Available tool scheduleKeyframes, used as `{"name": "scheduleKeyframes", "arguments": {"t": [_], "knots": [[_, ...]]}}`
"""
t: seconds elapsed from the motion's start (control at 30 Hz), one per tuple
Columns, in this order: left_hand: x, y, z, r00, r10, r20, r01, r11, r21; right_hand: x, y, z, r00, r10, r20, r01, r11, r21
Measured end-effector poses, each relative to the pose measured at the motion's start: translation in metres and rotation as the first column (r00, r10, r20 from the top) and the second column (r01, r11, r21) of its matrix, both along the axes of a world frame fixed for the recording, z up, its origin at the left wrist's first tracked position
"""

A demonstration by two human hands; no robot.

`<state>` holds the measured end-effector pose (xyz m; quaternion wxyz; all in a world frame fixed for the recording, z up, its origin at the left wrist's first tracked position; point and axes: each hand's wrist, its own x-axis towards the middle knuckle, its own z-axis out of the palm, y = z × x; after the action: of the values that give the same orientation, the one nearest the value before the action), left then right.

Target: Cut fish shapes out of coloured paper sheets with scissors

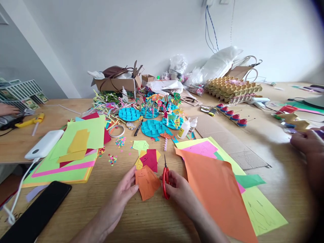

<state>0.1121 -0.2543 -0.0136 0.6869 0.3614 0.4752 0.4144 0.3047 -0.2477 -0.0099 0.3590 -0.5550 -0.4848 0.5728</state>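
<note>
My left hand (129,187) pinches a small orange paper piece (145,182) by its left edge; pencil or pen lines are drawn on it. Red-handled scissors (165,179) are in my right hand (177,187), with the blades pointing away from me. The fingers of that hand lie close to the right corner of the orange piece; I cannot tell whether they touch it. Just beyond lie a dark red paper piece (150,160), partly over yellow paper, and a light green piece (140,145) with drawn lines. A large orange sheet (215,182) lies to my right over pink and green sheets.
At left are a paper stack (60,145), a white power bank (45,144) and a black phone (37,212). Blue discs (155,130), glue bottles (184,129) and a marker (138,127) stand or lie ahead. Another person's hand (307,143) is at right, by flat cardboard (225,141).
</note>
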Motion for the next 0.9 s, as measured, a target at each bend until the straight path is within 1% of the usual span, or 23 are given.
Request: {"name": "scheduleKeyframes", "arguments": {"t": [0.1, 0.2, 0.37, 0.5, 0.63, 0.7, 0.77, 0.8, 0.87, 0.9], "knots": [[0.002, -0.012, 0.004, 0.981, 0.060, 0.182, -0.042, 0.994, -0.103, -0.003, 0.001, -0.004, 0.999, -0.006, -0.048, 0.005, 1.000, -0.023], [0.010, -0.015, 0.005, 0.957, 0.134, 0.256, -0.094, 0.982, -0.162, -0.007, 0.002, -0.010, 0.996, -0.010, -0.094, 0.008, 1.000, -0.029], [0.015, -0.010, 0.002, 0.955, 0.167, 0.245, -0.114, 0.970, -0.217, -0.012, 0.001, -0.013, 0.991, -0.023, -0.129, 0.013, 0.997, -0.075], [0.012, -0.008, 0.001, 0.955, 0.182, 0.234, -0.130, 0.967, -0.218, -0.016, 0.002, -0.007, 0.986, -0.013, -0.165, -0.007, 0.993, -0.121], [0.011, -0.006, 0.003, 0.957, 0.187, 0.221, -0.133, 0.962, -0.237, -0.020, 0.003, -0.003, 0.982, -0.003, -0.189, -0.024, 0.990, -0.140], [0.011, -0.005, 0.004, 0.965, 0.170, 0.198, -0.123, 0.965, -0.232, -0.022, 0.003, -0.003, 0.981, -0.009, -0.193, -0.017, 0.991, -0.133], [0.010, -0.004, 0.002, 0.978, 0.116, 0.173, -0.081, 0.977, -0.197, -0.023, 0.003, -0.005, 0.980, -0.011, -0.197, -0.013, 0.993, -0.118], [0.009, -0.003, 0.000, 0.985, 0.076, 0.155, -0.051, 0.986, -0.158, -0.024, 0.003, -0.006, 0.980, -0.009, -0.200, -0.014, 0.994, -0.111], [0.007, 0.000, -0.007, 0.998, -0.011, 0.054, 0.014, 0.998, -0.054, -0.024, 0.003, -0.008, 0.980, -0.005, -0.200, -0.013, 0.996, -0.089], [0.005, 0.003, -0.010, 0.998, -0.046, -0.039, 0.047, 0.999, 0.010, -0.024, 0.003, -0.009, 0.981, -0.007, -0.194, -0.007, 0.998, -0.068]]}}
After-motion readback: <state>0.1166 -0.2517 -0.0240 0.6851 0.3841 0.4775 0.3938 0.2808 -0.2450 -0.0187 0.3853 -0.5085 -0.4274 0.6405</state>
